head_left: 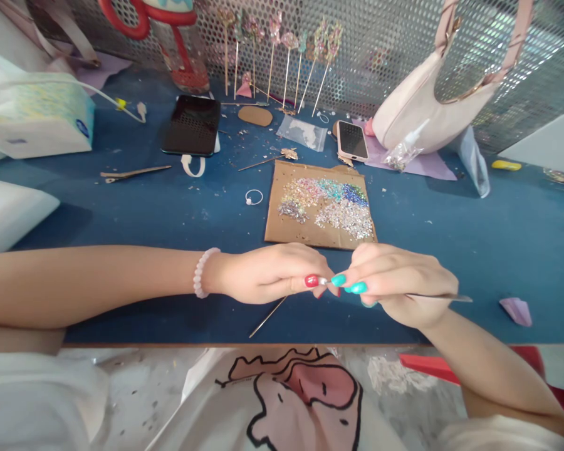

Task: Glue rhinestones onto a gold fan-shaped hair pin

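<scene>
My left hand (282, 272), with a bead bracelet (200, 273) on the wrist, is closed in a pinch on a small whitish piece (323, 282). Most of that piece is hidden by fingertips. Close against it, my right hand (395, 279) is shut on a slim metal tool (455, 298), whose flat end sticks out behind the palm and whose tip reaches the piece. A thin stick (267, 317) slants out below my left hand; whether it is held or lying on the table I cannot tell. Just beyond both hands lies a cardboard sheet (291, 233) bearing rhinestone piles (345, 216).
On the blue table (136, 216) are a tablet (192, 125), a phone (352, 140), a tissue box (51, 119), tweezers (134, 173) and a small bag (303, 133). Several decorated sticks (286, 69) stand at the perforated metal panel, beside a cup (181, 56) and handbag (420, 103).
</scene>
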A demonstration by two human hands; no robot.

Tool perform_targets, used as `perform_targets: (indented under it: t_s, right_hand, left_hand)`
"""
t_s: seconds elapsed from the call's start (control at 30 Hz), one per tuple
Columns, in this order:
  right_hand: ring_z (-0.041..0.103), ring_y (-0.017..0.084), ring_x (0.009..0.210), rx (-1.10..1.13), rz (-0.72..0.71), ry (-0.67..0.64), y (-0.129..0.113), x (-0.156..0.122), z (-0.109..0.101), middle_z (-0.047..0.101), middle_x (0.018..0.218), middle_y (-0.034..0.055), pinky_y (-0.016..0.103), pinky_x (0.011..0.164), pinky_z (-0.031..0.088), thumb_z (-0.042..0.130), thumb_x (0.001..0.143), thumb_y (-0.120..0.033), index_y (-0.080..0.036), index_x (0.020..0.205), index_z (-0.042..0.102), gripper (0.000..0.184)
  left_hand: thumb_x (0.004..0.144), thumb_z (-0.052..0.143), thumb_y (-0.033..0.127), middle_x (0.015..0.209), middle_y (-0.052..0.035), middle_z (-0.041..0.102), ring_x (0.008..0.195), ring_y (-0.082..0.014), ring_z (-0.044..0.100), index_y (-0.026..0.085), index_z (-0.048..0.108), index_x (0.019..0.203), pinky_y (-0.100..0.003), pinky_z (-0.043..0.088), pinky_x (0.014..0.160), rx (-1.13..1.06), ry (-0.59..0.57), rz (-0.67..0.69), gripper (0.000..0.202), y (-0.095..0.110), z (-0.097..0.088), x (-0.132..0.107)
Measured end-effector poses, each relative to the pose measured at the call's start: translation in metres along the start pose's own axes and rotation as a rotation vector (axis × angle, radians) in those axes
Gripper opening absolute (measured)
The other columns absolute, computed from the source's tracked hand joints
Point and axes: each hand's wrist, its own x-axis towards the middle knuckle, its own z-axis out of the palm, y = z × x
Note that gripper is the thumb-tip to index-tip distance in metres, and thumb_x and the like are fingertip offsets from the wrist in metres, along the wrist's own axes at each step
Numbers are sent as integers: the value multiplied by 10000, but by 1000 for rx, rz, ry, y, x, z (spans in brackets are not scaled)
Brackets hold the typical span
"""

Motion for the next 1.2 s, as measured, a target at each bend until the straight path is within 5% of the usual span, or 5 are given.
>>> perform_targets:
  t_s: [0.6,1.2]
  right_hand:
    - [705,163,734,-17,-14,93,3,0,3,747,824,78,291,602,564,604,831,-87,-177,1012,688,219]
    - [693,169,762,12,-28,80,5,1,5,732,815,121,301,627,557,618,811,-87,-108,1034,670,231]
  left_hand:
    - [1021,251,308,874,-127,644,834,-186,593,122,550,1030,-336,475,820,-15,-46,13,352,-1,0,-3]
    - [1016,255,297,847,-122,593,801,-168,561,111,533,931,-279,480,747,-44,13,-53,345,0,1,-5]
